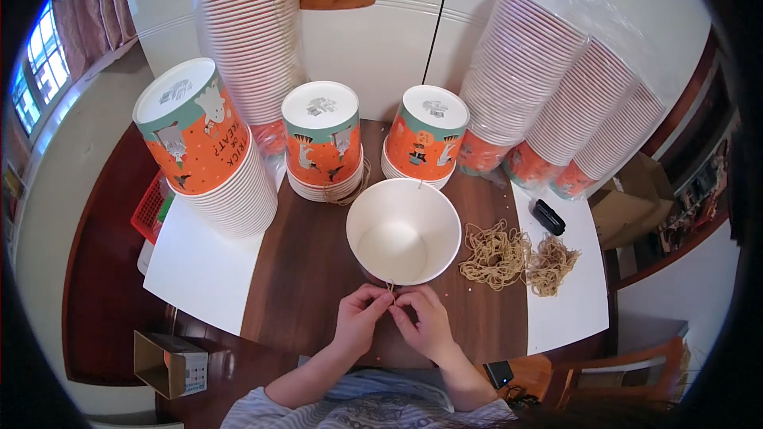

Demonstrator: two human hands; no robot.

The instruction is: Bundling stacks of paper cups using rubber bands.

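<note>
A white-lined paper bucket [366,218] stands mouth up on the brown middle of the table, close in front of me. At its near rim, a thin tan string [390,287] rises over the edge. My left hand [362,319] pinches this string between thumb and fingertips. Close beside it, fingertips nearly touching, my right hand [424,322] is also closed on the string. Whether the ends are looped or knotted is too small to tell. On the bucket's far rim, a small mark or hole [420,185] shows.
Upside-down orange and green bucket stacks [230,199] stand left and behind. Taller plastic-wrapped stacks [524,71] rise at the back. Tangled tan string bundles [494,256] lie to the right, near a small black object [548,217]. An open cardboard box [191,369] sits below the table's left.
</note>
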